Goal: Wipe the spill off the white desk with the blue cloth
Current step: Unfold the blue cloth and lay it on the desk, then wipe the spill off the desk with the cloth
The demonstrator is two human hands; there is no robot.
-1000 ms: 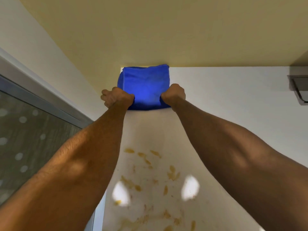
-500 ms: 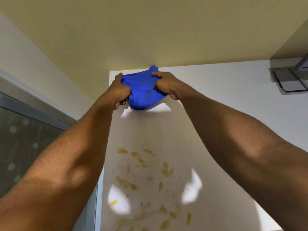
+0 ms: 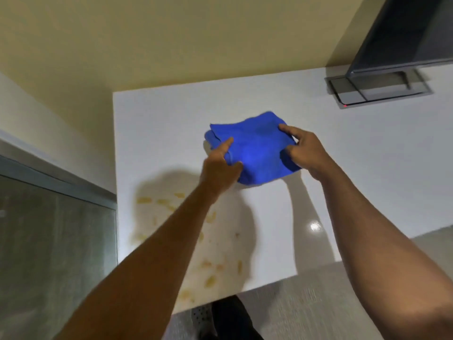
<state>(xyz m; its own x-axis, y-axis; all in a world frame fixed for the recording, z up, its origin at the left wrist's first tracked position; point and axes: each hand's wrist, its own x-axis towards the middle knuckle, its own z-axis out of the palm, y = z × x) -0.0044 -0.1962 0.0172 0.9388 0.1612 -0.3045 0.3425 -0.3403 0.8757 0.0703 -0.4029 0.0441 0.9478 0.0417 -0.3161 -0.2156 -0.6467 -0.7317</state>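
Observation:
The blue cloth [image 3: 255, 150], folded and a little rumpled, is held over the middle of the white desk [image 3: 157, 123]. My left hand [image 3: 219, 165] pinches its near left edge between thumb and fingers. My right hand [image 3: 302, 149] grips its right side the same way. Whether the cloth touches the desk I cannot tell. The spill [image 3: 210, 266] is a scatter of yellowish-brown smears on the desk's near left part, below my left forearm and closer to me than the cloth.
A monitor [image 3: 411, 33] on a grey stand base [image 3: 377, 90] sits at the desk's back right. A beige wall runs behind the desk. A glass panel with a metal frame [image 3: 56, 229] borders the left side. The desk's near edge [image 3: 245, 290] gives onto a tiled floor.
Both hands have lifted the cloth from the desk's back left corner and carried it toward the middle of the desk. The camera view has pulled back and shifted right.

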